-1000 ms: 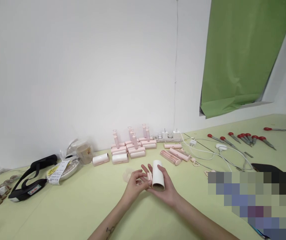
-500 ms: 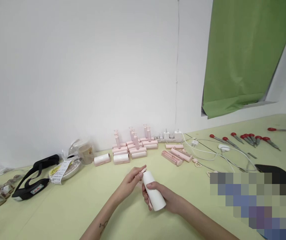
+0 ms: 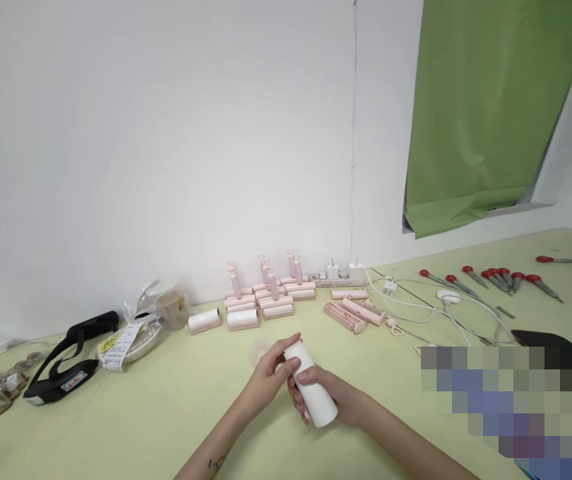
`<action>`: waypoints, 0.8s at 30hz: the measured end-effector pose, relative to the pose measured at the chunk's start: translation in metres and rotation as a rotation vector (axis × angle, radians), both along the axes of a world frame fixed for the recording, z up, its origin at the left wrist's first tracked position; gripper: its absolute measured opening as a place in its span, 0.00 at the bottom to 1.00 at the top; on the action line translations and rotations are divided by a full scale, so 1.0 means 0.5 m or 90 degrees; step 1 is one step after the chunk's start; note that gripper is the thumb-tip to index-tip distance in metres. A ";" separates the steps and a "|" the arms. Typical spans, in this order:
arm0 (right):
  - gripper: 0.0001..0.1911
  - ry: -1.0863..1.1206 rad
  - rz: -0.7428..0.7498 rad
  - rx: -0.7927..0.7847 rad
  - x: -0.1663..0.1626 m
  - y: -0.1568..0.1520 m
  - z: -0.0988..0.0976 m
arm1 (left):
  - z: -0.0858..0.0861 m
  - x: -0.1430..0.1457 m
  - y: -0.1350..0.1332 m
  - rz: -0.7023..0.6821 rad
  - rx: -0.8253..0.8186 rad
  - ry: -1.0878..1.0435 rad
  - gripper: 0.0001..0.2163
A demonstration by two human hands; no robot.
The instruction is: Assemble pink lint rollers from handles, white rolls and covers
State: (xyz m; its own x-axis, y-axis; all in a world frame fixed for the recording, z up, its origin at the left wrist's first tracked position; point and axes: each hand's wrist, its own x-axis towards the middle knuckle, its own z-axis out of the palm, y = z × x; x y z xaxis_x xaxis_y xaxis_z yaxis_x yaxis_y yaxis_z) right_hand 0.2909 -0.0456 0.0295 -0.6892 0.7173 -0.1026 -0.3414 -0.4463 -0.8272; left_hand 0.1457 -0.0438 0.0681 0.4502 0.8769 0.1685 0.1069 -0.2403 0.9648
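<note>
A white lint roller (image 3: 319, 404) is held at a tilt above the table, its upper end leaning left and away from me. My right hand (image 3: 339, 392) is closed round its middle, thumb across the white paper roll, with a bit of pink casing showing beneath the fingers. At the upper end my left hand (image 3: 271, 373) grips the roller, thumb pressed on the paper and fingers curled over the tip. Its far side is hidden by the fingers. Behind the hands, other white rolls in pink casings (image 3: 243, 319) lie beside pink lint rollers (image 3: 276, 305) with upright handles.
Pink casings (image 3: 345, 317) lie right of centre, near a power strip (image 3: 336, 282) and white cables. Red-handled tools (image 3: 496, 277) are scattered at right. Toward the left are a black strap (image 3: 73, 377), a wrapped food tray (image 3: 141, 339) and a plastic cup (image 3: 172, 308).
My left hand has moved slightly right and now wraps over the roller's upper end, thumb on the paper. The roller has shifted slightly right and down in my right hand.
</note>
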 end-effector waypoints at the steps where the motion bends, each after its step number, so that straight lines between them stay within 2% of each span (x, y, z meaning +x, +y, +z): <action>1: 0.07 0.004 -0.002 0.016 0.000 0.000 0.000 | -0.002 0.002 0.000 0.007 -0.023 -0.028 0.20; 4: 0.07 0.005 0.000 0.052 0.003 0.002 0.001 | -0.003 0.007 0.000 0.022 -0.045 -0.062 0.20; 17: 0.10 -0.020 -0.009 0.075 0.002 0.001 0.008 | -0.004 0.008 -0.002 0.045 0.046 0.027 0.18; 21: 0.19 0.050 -0.044 0.009 0.002 0.008 0.025 | -0.005 0.004 0.010 0.151 0.068 -0.002 0.18; 24: 0.21 0.104 -0.158 -0.074 0.008 0.025 0.027 | -0.007 -0.003 0.020 0.236 0.172 -0.037 0.17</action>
